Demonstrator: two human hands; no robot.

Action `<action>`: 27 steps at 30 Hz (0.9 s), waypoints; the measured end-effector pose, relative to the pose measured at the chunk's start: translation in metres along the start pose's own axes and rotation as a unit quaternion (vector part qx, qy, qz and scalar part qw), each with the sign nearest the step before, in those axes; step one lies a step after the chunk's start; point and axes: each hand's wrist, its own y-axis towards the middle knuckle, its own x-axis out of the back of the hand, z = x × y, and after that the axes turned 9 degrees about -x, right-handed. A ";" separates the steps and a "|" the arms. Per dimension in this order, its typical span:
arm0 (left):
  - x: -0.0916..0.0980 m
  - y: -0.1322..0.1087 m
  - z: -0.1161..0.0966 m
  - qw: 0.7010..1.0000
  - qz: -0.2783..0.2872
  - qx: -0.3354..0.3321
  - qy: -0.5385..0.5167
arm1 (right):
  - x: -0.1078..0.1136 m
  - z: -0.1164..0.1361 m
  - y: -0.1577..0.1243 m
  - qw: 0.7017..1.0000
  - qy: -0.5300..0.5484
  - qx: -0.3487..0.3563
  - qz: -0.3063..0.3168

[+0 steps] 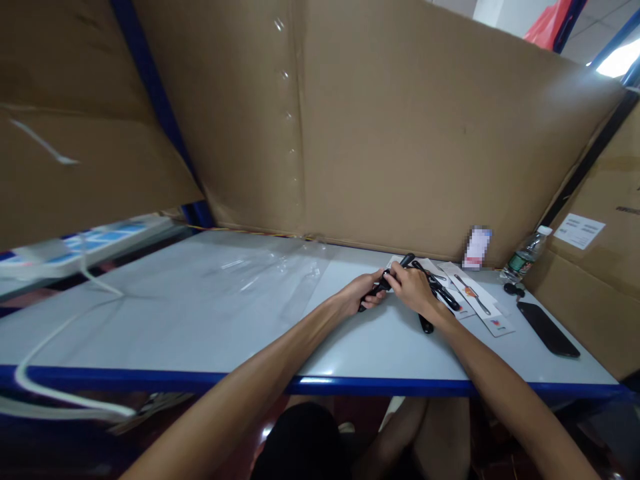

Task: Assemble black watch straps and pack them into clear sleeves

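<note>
In the head view both hands meet over the white table (260, 333), right of its middle. My left hand (361, 292) is closed around the lower part of a black long-handled tool (367, 305), which slants up to the right. Fingers of my right hand (415, 288) are closed on the same tool higher up; its exact kind is hidden by them. Beside and partly under my right hand lie several glossy black handles (445, 295). Another black handle end (426, 325) shows below the wrist. White printed cards (483, 303) picturing a utensil lie to the right.
A black phone (547, 328), small black round pieces (513, 289) and a water bottle (525, 257) stand or lie at right. Clear plastic film (300, 280) lies left of my hands. Cardboard walls (390, 133) enclose the back. A white cable (65, 327) hangs at left.
</note>
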 end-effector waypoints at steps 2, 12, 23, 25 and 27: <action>0.000 -0.001 -0.001 1.000 0.002 0.000 -0.004 | 0.000 0.000 0.000 1.000 0.004 0.002 -0.002; 0.004 0.002 0.002 1.000 0.008 -0.013 -0.021 | -0.002 -0.001 0.001 1.000 0.014 0.001 -0.006; 0.004 0.002 0.003 1.000 0.001 -0.017 -0.023 | 0.001 0.000 0.000 1.000 0.018 0.004 -0.012; 0.004 0.001 0.002 1.000 0.000 -0.018 -0.023 | 0.001 0.000 -0.001 1.000 0.015 0.006 -0.012; 0.003 0.001 0.002 1.000 0.002 -0.017 -0.026 | 0.000 0.000 -0.001 1.000 0.014 0.008 -0.014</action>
